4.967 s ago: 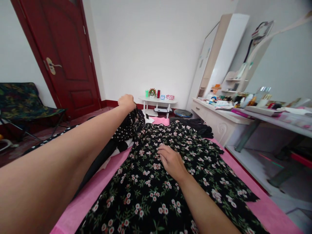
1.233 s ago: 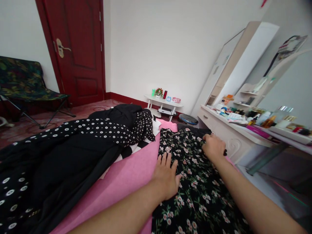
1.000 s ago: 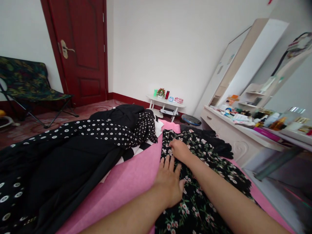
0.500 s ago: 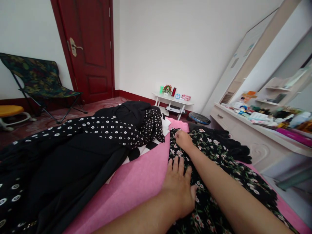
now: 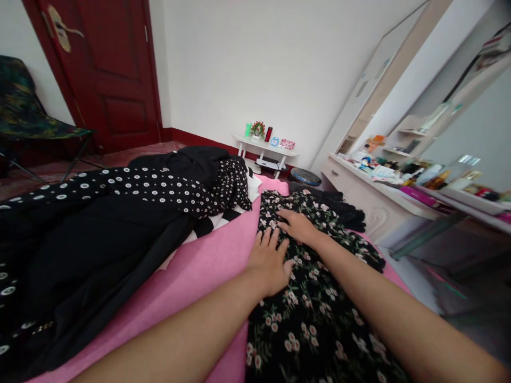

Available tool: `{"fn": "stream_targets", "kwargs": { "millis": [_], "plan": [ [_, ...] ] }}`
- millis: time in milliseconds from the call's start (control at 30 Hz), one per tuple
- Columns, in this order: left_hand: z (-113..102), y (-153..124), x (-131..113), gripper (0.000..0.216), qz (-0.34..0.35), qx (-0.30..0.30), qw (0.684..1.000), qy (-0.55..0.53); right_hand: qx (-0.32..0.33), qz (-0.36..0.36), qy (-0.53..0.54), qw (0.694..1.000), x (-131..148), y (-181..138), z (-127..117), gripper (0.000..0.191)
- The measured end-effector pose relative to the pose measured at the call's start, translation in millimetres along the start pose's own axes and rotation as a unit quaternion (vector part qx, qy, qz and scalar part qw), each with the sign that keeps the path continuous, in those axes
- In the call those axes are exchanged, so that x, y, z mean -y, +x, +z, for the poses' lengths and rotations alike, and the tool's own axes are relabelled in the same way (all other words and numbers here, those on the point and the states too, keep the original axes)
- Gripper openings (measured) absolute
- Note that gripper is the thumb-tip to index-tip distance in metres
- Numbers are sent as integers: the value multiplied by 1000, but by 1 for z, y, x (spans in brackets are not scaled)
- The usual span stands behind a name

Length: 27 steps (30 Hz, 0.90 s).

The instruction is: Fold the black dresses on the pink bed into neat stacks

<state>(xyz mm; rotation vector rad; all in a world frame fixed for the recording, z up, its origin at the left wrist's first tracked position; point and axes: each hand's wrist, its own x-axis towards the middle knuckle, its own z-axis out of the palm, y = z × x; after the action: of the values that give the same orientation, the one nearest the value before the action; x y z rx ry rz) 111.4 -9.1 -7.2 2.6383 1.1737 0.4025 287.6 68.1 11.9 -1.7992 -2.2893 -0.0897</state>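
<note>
A black dress with small pink flowers (image 5: 315, 314) lies folded lengthwise on the pink bed cover (image 5: 199, 276). My left hand (image 5: 269, 260) lies flat on the dress's left folded edge, fingers spread. My right hand (image 5: 297, 226) rests open on the floral cloth just beyond it, fingers stretched flat toward the left. To the left lies a pile of dark clothes: a black garment with white ring dots (image 5: 159, 189) over plain black cloth (image 5: 80, 239) and a black-and-white striped piece (image 5: 217, 221).
Another black garment (image 5: 339, 210) lies at the bed's far right. A dressing table (image 5: 379, 197) crowded with bottles stands to the right, a small white side table (image 5: 265, 151) at the far wall, a dark red door (image 5: 99, 69) and a folding chair (image 5: 27, 114) at the left.
My right hand left the dress's far right edge, came across to the left fold, then drew back a little and lies flat. My left hand stayed pressed on the fold. Earlier, my left hand let go of the dotted garment.
</note>
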Motion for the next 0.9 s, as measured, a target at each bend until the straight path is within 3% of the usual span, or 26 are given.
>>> {"fn": "stream_targets", "kwargs": {
  "millis": [67,167,367,567,733,900],
  "plan": [
    [2,0,1,62,2,0,1000,6,17,8,13,1000,0,-36,-10,41],
    [3,1,1,62,6,12,1000,11,-15,22,32,999,11,-89,-29,40],
    [2,-1,3,65,15,26,999,19,22,-54,100,993,70,-186,-68,53],
    [2,-4,1,66,18,24,999,21,98,-125,88,983,121,-267,-96,63],
    [-3,-10,-4,62,16,28,999,27,84,-178,76,978,146,-298,-103,62],
    [-14,-42,-2,62,82,84,993,28,15,-130,168,977,162,-295,-100,30]
  ]
}}
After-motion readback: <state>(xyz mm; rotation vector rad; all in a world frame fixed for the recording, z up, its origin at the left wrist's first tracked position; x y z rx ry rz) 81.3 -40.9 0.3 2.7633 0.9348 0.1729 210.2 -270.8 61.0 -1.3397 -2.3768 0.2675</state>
